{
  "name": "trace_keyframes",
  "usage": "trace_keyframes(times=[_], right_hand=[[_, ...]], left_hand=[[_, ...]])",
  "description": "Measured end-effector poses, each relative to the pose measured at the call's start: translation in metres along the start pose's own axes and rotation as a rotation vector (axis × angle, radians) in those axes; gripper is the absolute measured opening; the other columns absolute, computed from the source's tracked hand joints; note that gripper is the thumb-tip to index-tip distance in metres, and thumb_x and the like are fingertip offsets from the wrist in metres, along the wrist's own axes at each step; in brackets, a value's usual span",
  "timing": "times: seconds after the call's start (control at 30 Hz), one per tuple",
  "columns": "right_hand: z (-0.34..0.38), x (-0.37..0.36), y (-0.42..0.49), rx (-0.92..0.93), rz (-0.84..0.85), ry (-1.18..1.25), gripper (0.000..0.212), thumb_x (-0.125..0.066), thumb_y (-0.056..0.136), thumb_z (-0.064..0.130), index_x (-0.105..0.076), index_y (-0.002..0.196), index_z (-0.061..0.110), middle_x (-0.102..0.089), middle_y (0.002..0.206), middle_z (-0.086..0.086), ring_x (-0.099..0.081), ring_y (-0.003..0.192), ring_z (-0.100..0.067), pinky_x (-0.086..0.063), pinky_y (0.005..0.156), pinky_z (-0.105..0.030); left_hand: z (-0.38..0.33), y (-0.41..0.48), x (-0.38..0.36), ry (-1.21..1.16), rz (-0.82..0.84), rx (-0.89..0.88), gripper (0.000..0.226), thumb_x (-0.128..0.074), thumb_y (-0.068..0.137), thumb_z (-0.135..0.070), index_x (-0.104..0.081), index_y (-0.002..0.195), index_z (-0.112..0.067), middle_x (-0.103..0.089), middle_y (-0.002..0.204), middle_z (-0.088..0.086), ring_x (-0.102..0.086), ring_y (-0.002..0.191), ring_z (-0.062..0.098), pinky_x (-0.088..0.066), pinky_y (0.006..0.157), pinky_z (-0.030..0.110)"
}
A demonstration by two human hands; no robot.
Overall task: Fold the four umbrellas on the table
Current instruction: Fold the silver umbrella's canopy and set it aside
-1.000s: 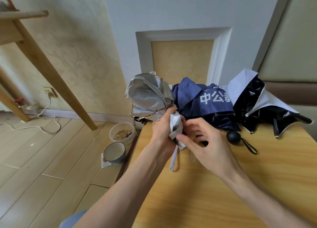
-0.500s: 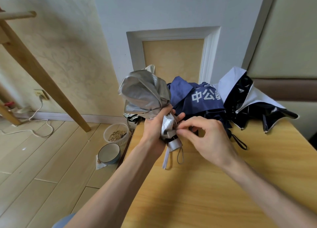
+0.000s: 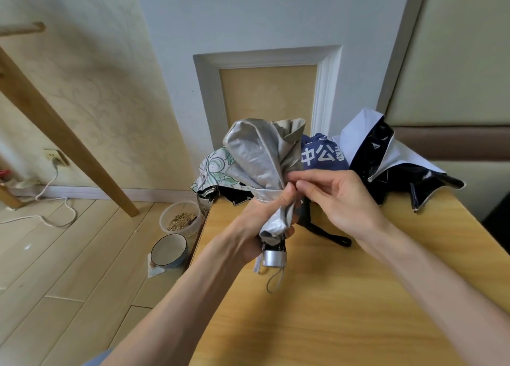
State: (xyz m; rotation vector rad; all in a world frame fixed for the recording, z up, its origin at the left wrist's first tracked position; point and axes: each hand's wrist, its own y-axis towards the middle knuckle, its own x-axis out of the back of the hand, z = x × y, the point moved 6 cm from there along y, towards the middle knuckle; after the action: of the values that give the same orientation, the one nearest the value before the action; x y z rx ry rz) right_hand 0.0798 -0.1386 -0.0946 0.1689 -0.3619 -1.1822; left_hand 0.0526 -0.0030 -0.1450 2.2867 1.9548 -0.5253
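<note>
Centre frame, the left hand point(image 3: 259, 227) has its fingers wrapped round the bunched lower part of the silver umbrella point(image 3: 256, 156), thumb laid across the gathered fabric, holding it upright above the near-left part of the table point(image 3: 331, 310). The canopy billows loose above the fist, and below it the silver handle cap point(image 3: 274, 258) pokes out with its thin wrist loop point(image 3: 273, 280) dangling. In from the right comes the right hand point(image 3: 342, 200), fingers curled, thumb and forefinger pinching a fold of the silver cloth just above the left thumb. Behind the hands, along the far edge of the table, lie the other three: a floral umbrella point(image 3: 215, 170) at the left, hanging partly over the table's corner; a navy umbrella point(image 3: 321, 156) with white characters in the middle, half hidden by the silver canopy; and a black-and-white umbrella point(image 3: 386, 161) sprawled open toward the right. A black strap point(image 3: 328, 233) lies on the wood under the right hand. Down on the floor at the left sit a plastic tub point(image 3: 180, 221) of grain and a bowl point(image 3: 169, 251) beside the table's edge.
</note>
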Motion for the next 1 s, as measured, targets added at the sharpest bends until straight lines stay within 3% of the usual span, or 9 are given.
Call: trace_keyframes(times=[0.13,0.27,0.37,0.43,0.5,0.57,0.7,0.83,1.0], right_hand=[[0.000,-0.002,-0.004,-0.103,0.245,-0.019,0.054,-0.049,0.103,-0.013,-0.068,0.130,0.030,-0.073,0.129,0.020,-0.061,0.126,0.006,-0.044,0.109,-0.012],[-0.002,-0.006,-0.009,-0.112,0.167,0.026,0.063,-0.051,0.099,-0.015,-0.064,0.142,0.030,-0.076,0.125,0.011,-0.071,0.110,-0.007,-0.053,0.105,-0.025],[-0.008,-0.019,-0.013,-0.022,0.034,-0.077,0.043,-0.071,0.096,0.010,-0.071,0.132,0.033,-0.075,0.117,0.011,-0.072,0.106,-0.010,-0.056,0.094,-0.027],[-0.020,-0.038,-0.021,-0.062,0.130,-0.104,0.052,-0.081,0.086,0.046,-0.065,0.135,0.039,-0.072,0.121,0.014,-0.070,0.111,-0.008,-0.058,0.094,-0.029],[-0.031,-0.054,-0.029,-0.111,0.180,-0.156,0.062,-0.084,0.080,0.059,-0.062,0.134,0.038,-0.073,0.119,0.013,-0.073,0.107,-0.009,-0.062,0.091,-0.037],[-0.034,-0.057,-0.033,-0.094,0.078,-0.156,0.047,-0.087,0.084,0.046,-0.068,0.123,0.029,-0.077,0.108,0.013,-0.076,0.097,-0.008,-0.064,0.086,-0.041],[-0.025,-0.054,-0.039,0.079,-0.097,-0.251,0.023,-0.086,0.087,0.030,-0.075,0.106,0.021,-0.078,0.089,0.014,-0.075,0.085,-0.005,-0.062,0.078,-0.028],[-0.019,-0.056,-0.044,0.207,-0.139,-0.418,0.024,-0.084,0.087,0.027,-0.072,0.106,0.018,-0.070,0.095,0.015,-0.067,0.086,-0.007,-0.054,0.075,-0.020],[-0.015,-0.061,-0.052,0.228,-0.211,-0.435,0.032,-0.079,0.090,0.027,-0.065,0.118,0.021,-0.071,0.102,0.018,-0.070,0.091,-0.003,-0.057,0.077,-0.020]], left_hand=[[-0.002,-0.002,0.009,0.001,-0.113,0.044,0.034,-0.084,0.077,-0.046,-0.066,0.085,-0.018,-0.060,0.071,-0.003,-0.054,0.056,0.010,-0.048,0.051,0.023],[-0.002,0.002,0.011,-0.253,-0.223,0.024,0.023,-0.078,0.092,-0.025,-0.064,0.076,-0.015,-0.052,0.064,0.000,-0.048,0.047,0.011,-0.043,0.043,0.021],[-0.001,0.006,0.019,-0.420,-0.297,0.040,0.026,-0.067,0.098,-0.022,-0.058,0.074,-0.015,-0.051,0.061,-0.001,-0.049,0.045,0.010,-0.044,0.043,0.023],[-0.001,0.006,0.032,-0.465,-0.392,0.052,0.029,-0.069,0.098,-0.025,-0.058,0.073,-0.014,-0.053,0.058,0.001,-0.053,0.043,0.014,-0.047,0.044,0.024],[-0.005,0.003,0.041,-0.527,-0.451,0.035,0.031,-0.072,0.098,-0.027,-0.058,0.073,-0.014,-0.050,0.052,0.000,-0.050,0.038,0.014,-0.046,0.041,0.023],[-0.010,0.001,0.042,-0.582,-0.451,0.007,0.034,-0.071,0.099,-0.026,-0.060,0.069,-0.014,-0.046,0.049,-0.002,-0.047,0.037,0.011,-0.043,0.039,0.020],[-0.008,0.002,0.036,-0.654,-0.418,-0.018,0.033,-0.073,0.097,-0.028,-0.060,0.070,-0.015,-0.051,0.058,-0.001,-0.052,0.044,0.009,-0.048,0.045,0.021],[-0.003,0.007,0.031,-0.659,-0.368,-0.025,0.022,-0.078,0.092,-0.025,-0.064,0.082,-0.012,-0.059,0.072,0.002,-0.063,0.062,0.015,-0.061,0.061,0.030],[0.001,0.009,0.036,-0.575,-0.472,0.001,0.033,-0.082,0.088,-0.029,-0.057,0.073,-0.015,-0.048,0.055,0.000,-0.046,0.043,0.014,-0.043,0.047,0.027]])
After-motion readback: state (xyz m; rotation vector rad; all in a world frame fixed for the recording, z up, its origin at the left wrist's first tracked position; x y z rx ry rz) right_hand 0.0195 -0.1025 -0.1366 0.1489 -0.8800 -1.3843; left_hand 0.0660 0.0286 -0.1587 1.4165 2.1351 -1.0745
